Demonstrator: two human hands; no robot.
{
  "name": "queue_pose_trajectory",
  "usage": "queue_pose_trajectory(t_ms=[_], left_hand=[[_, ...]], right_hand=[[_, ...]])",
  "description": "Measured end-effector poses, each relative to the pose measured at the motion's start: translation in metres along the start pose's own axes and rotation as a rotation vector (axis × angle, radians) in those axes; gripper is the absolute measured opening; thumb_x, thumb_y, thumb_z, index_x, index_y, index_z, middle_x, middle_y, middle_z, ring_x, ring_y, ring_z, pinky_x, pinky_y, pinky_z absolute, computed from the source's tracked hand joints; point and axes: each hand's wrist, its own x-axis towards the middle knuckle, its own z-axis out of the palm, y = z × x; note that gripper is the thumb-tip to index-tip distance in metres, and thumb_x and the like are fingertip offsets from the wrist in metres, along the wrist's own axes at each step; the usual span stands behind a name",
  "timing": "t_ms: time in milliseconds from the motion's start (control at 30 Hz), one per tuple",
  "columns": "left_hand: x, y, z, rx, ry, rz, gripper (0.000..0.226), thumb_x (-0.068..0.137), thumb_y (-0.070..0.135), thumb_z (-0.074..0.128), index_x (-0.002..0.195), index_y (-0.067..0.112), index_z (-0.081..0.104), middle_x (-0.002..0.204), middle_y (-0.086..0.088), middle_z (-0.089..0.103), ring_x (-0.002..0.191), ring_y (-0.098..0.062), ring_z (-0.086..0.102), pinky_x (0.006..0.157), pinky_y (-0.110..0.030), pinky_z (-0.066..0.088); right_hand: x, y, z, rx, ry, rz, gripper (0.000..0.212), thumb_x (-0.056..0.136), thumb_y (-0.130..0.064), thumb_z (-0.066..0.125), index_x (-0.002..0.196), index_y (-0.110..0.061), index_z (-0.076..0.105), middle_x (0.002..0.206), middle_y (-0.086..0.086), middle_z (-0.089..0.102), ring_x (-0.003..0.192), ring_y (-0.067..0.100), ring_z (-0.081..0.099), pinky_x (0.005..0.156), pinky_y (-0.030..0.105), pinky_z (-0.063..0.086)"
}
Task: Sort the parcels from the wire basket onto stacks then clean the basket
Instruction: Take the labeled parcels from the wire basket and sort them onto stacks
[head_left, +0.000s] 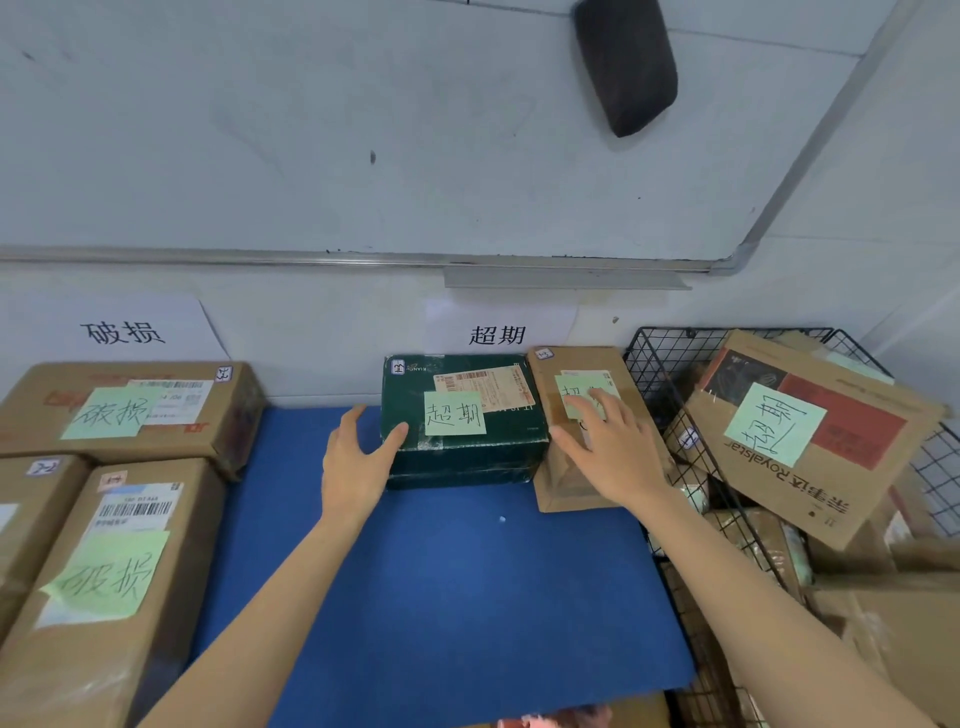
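Parcel (467, 460) between left hand (358, 457), right hand (608, 441)

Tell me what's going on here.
A person is sorting parcels on a blue table. The left hand touches the side of the green box, and the right hand lies flat on the brown parcel next to it, both below the 超期 sign. Boxes marked 破损 sit at left. The wire basket at right holds several more parcels.
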Motion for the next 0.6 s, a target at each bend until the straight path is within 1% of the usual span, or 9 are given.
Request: queue_pose_trajectory(t_ms=[67,133,200,267,367,433,567,600], left_hand=[[0.001,0.010,-0.014,0.155,0.020,0.111,0.070,0.089,0.058,0.061,0.148,0.033,0.035,0.152,0.001,0.040,0.139,-0.022,0.035,0.108,-0.047,0.037],[0.002,0.024,-0.027,0.315,0.061,0.236,0.070,0.090,0.060,0.057,0.150,0.032,0.034,0.153,0.000,0.040,0.141,-0.025,0.033,0.111,-0.050,0.033],[0.003,0.040,-0.035,0.448,0.090,0.364,0.071,0.091,0.062,0.053,0.152,0.030,0.034,0.155,0.000,0.038,0.140,-0.027,0.034,0.111,-0.050,0.031],[0.003,0.058,-0.038,0.541,0.109,0.462,0.071,0.092,0.059,0.054,0.152,0.029,0.033,0.157,-0.001,0.035,0.141,-0.026,0.032,0.111,-0.047,0.029],[-0.007,0.089,-0.034,0.587,0.127,0.564,0.070,0.092,0.054,0.057,0.152,0.029,0.034,0.158,-0.001,0.033,0.143,-0.027,0.029,0.111,-0.047,0.026],[-0.016,0.107,-0.025,0.595,0.121,0.622,0.069,0.092,0.056,0.056,0.152,0.028,0.035,0.158,-0.001,0.033,0.143,-0.028,0.028,0.112,-0.048,0.025],[-0.048,0.142,0.006,0.625,0.115,0.719,0.074,0.087,0.069,0.039,0.148,0.027,0.041,0.155,-0.001,0.039,0.142,-0.029,0.031,0.111,-0.048,0.023],[-0.059,0.150,0.015,0.614,0.118,0.749,0.073,0.087,0.069,0.039,0.147,0.027,0.043,0.153,-0.002,0.042,0.142,-0.028,0.033,0.111,-0.048,0.022]], right_hand=[[0.001,-0.003,-0.010,-0.004,0.023,-0.003,0.061,0.099,-0.062,0.028,0.153,-0.033,0.028,0.162,0.002,0.022,0.150,0.024,0.018,0.118,0.048,0.023],[0.000,-0.006,-0.022,-0.007,0.051,-0.015,0.060,0.100,-0.061,0.027,0.153,-0.033,0.027,0.162,0.002,0.023,0.149,0.025,0.019,0.118,0.048,0.022],[-0.001,-0.007,-0.034,-0.019,0.075,-0.032,0.060,0.100,-0.060,0.027,0.154,-0.033,0.026,0.161,0.003,0.023,0.150,0.026,0.018,0.118,0.049,0.021],[-0.004,-0.005,-0.048,-0.024,0.099,-0.048,0.060,0.101,-0.059,0.028,0.155,-0.032,0.024,0.163,0.003,0.020,0.151,0.026,0.015,0.119,0.049,0.019],[-0.012,0.005,-0.073,-0.052,0.132,-0.047,0.062,0.100,-0.060,0.027,0.155,-0.032,0.021,0.165,0.002,0.015,0.152,0.025,0.010,0.120,0.049,0.016],[-0.025,0.016,-0.091,-0.065,0.164,-0.036,0.064,0.100,-0.062,0.026,0.156,-0.032,0.020,0.165,0.002,0.013,0.153,0.025,0.008,0.121,0.048,0.013],[-0.064,0.050,-0.126,-0.039,0.234,0.001,0.065,0.099,-0.062,0.030,0.156,-0.030,0.023,0.165,0.002,0.014,0.153,0.024,0.007,0.121,0.047,0.011],[-0.075,0.061,-0.133,-0.053,0.243,0.011,0.066,0.099,-0.062,0.030,0.156,-0.030,0.022,0.165,0.002,0.013,0.153,0.024,0.007,0.121,0.047,0.011]])
